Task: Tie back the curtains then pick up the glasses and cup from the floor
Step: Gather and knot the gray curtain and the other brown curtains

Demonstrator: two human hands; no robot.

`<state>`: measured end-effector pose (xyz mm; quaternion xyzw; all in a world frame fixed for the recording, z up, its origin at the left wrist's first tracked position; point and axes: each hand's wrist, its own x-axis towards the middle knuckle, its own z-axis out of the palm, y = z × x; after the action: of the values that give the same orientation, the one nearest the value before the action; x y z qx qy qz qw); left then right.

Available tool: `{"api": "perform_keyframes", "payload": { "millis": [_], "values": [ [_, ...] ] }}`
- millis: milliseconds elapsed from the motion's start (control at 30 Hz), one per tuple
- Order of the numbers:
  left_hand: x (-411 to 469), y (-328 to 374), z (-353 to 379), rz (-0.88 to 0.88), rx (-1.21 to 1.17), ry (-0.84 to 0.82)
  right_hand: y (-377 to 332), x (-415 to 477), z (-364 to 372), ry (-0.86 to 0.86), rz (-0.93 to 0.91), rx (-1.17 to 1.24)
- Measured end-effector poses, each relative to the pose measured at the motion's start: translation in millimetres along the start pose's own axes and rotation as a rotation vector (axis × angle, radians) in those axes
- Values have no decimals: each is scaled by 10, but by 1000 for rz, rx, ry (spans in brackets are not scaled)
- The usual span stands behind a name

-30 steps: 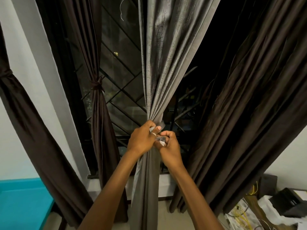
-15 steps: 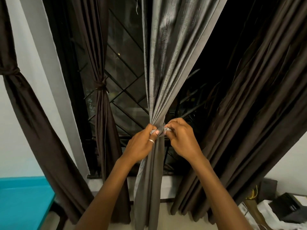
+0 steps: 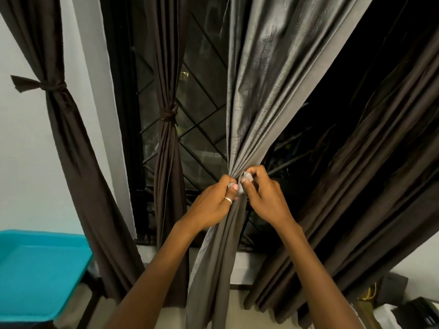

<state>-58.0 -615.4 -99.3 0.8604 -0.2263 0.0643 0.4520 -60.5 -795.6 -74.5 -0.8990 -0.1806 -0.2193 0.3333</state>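
A grey curtain (image 3: pixel 256 96) hangs in front of me, gathered into a narrow bunch at mid height. A light tie strip (image 3: pixel 242 184) wraps that bunch. My left hand (image 3: pixel 213 203), with a ring on one finger, pinches one end of the strip. My right hand (image 3: pixel 266 198) pinches the other end just to the right, the two hands almost touching. Two dark brown curtains are tied back with knots, one at far left (image 3: pixel 54 86) and one by the window grille (image 3: pixel 169 115). A loose dark brown curtain (image 3: pixel 368 174) hangs at right. No glasses or cup are in view.
A turquoise table (image 3: pixel 35 269) stands at lower left against the white wall. The dark window has a diagonal metal grille (image 3: pixel 202 129). At lower right sit dark boxes and yellow cables (image 3: pixel 380 298) on the floor.
My head has tilted and moved closer, so the left curtain's knot shows fully. Both hands stay on the tie strip at the bunch; the right hand has come up beside the left.
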Motion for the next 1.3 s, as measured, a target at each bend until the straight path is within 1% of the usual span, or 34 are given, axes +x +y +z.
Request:
{"api": "perform_keyframes", "payload": {
  "millis": [133, 300, 433, 533, 633, 733, 867, 933, 1067, 1300],
  "values": [
    [-8, 30, 8, 13, 88, 80, -51, 22, 63, 107, 89, 64],
    [-15, 97, -29, -18, 179, 96, -102, -46, 163, 255, 123, 89],
    [-17, 112, -37, -32, 183, 108, -108, -94, 246, 349, 50, -10],
    [-27, 120, -37, -30, 159, 104, -97, -116, 273, 381, 0, -58],
    [-26, 129, -25, -40, 142, 86, -61, -155, 258, 327, -6, -45],
    [-11, 125, -14, -34, 130, 83, -45, -175, 197, 187, 13, -13],
    [24, 108, -25, -10, 124, 96, -81, -161, 128, -25, 41, -166],
    [22, 117, -12, -2, 140, 110, -97, -141, 134, -89, 86, -218],
    [-13, 149, 75, 26, 183, 159, -136, -95, 205, -138, 153, -328],
    [-3, 95, 160, 101, 199, 294, -172, -22, 271, -77, 144, -360]
  ]
}}
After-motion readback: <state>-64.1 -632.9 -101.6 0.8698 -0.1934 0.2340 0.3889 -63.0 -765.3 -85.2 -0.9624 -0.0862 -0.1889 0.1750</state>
